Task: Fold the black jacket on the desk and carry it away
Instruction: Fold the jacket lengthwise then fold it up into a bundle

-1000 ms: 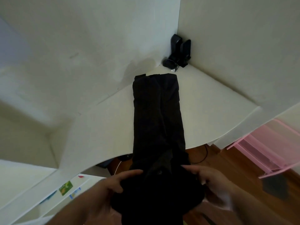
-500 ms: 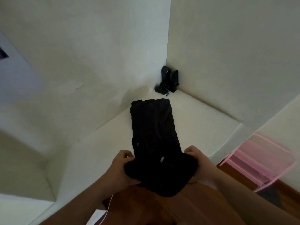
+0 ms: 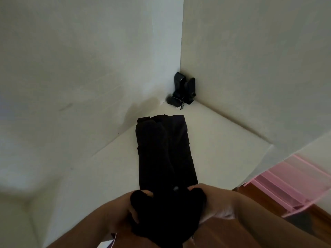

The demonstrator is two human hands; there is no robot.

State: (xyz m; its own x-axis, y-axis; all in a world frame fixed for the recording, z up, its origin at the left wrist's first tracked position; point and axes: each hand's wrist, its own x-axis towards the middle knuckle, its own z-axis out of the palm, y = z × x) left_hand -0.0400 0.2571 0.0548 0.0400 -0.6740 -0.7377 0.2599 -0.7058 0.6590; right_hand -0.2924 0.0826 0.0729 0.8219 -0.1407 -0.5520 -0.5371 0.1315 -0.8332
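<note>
Black jacket (image 3: 165, 154): folded into a long strip on the white desk (image 3: 223, 140), near end bunched off the edge.
Left hand (image 3: 123, 210): fingers curled, gripping bunched end.
Right hand (image 3: 215, 203): fingers curled round opposite side.
Corner: black speakers (image 3: 183, 90).

- A pair of small black speakers (image 3: 184, 90) stands upright in the far corner where the two white walls (image 3: 89, 68) meet, side by side and touching.
- A black bundled cable (image 3: 173, 102) lies just in front of the speakers.
- A pink rack (image 3: 286, 190) stands well to the right of the speakers.
- Brown wooden floor (image 3: 265, 199) shows beneath the rack.
</note>
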